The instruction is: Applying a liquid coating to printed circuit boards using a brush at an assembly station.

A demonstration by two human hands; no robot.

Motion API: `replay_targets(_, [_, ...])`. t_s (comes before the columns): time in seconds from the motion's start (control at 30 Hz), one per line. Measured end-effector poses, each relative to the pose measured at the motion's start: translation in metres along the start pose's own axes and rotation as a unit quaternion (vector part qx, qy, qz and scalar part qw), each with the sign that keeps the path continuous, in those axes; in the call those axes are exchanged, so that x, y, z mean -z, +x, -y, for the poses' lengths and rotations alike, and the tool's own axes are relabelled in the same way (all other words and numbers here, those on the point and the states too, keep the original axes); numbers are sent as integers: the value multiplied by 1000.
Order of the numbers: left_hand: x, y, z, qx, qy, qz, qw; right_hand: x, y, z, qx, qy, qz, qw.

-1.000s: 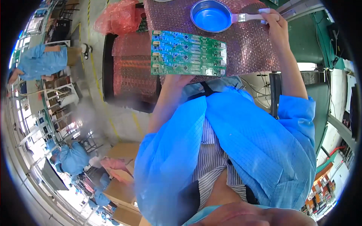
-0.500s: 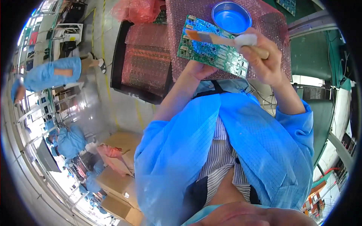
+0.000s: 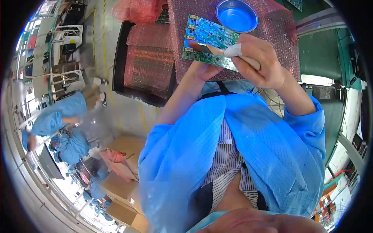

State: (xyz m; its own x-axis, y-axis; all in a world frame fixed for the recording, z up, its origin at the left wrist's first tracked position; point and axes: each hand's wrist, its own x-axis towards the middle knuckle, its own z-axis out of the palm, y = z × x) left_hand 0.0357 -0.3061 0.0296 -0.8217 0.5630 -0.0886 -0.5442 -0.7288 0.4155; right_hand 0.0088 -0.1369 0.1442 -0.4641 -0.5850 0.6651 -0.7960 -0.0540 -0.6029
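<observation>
Green circuit board (image 3: 211, 33) over the bubble wrap's (image 3: 276, 31) near-left corner; left hand (image 3: 206, 70) under its near edge, grip hidden from me. Since 0.5 s ago, the right hand (image 3: 261, 62), pinching the brush (image 3: 213, 49), has shifted left.

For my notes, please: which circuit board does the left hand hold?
The circuit board under the brush: the left hand holds its near edge. Others, like the top-right board, touch no hand.

Hands (image 3: 259, 62), circuit board (image 3: 208, 33), brush (image 3: 214, 50) perhaps touching
</observation>
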Motion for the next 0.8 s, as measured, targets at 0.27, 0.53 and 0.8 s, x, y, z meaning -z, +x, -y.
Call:
replay_targets(0.27, [0,2,-3,-17,-18,-53,998,4,-6,4,-333,203,-149,909])
replay_targets(0.53, [4,6,-5,-10,-15,-77,997,-13,-6,0,-347,221,-199,889])
replay_targets(0.8, [20,-6,0,-12,-74,-125,989,5,-20,-5,-370,143,-148,906])
